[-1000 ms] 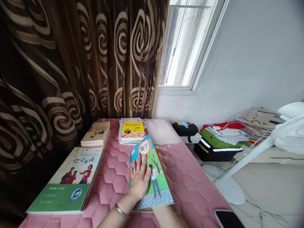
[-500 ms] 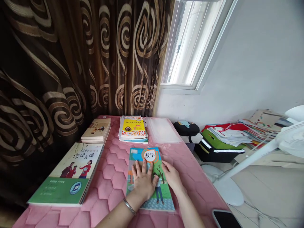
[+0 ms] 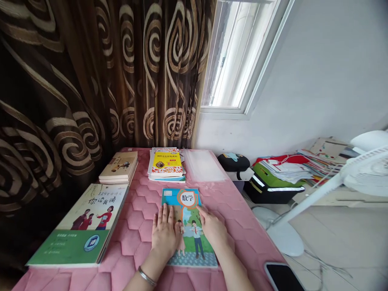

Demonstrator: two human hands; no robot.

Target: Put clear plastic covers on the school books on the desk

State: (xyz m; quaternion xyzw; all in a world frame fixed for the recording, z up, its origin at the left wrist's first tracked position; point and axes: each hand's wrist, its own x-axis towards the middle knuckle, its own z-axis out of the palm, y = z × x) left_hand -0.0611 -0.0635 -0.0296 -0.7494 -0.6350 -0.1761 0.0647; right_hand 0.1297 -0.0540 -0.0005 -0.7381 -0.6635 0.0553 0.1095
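A maths textbook [image 3: 189, 236] with a blue and green cover lies closed in front of me on the pink quilted table cover. Along its left side my left hand [image 3: 165, 232] lies flat, fingers stretched out, with a silver bangle on the wrist. My right hand [image 3: 214, 226] rests at the book's right edge, its index fingertip touching the cover; the other fingers are partly hidden. To the left is a stack of large books [image 3: 85, 222] with a green and cream top cover.
Smaller brown books [image 3: 119, 165] and a stack topped by a yellow book [image 3: 167, 161] stand farther back, beside clear plastic sheets [image 3: 204, 165]. A phone [image 3: 283, 277] lies at the right edge. Beyond are a white fan [image 3: 321, 194] and a black and green bag [image 3: 266, 186].
My left hand has slid left from the middle of the maths textbook to its left edge, uncovering more of the cover picture. My right hand stays at the right edge. The view has shifted slightly.
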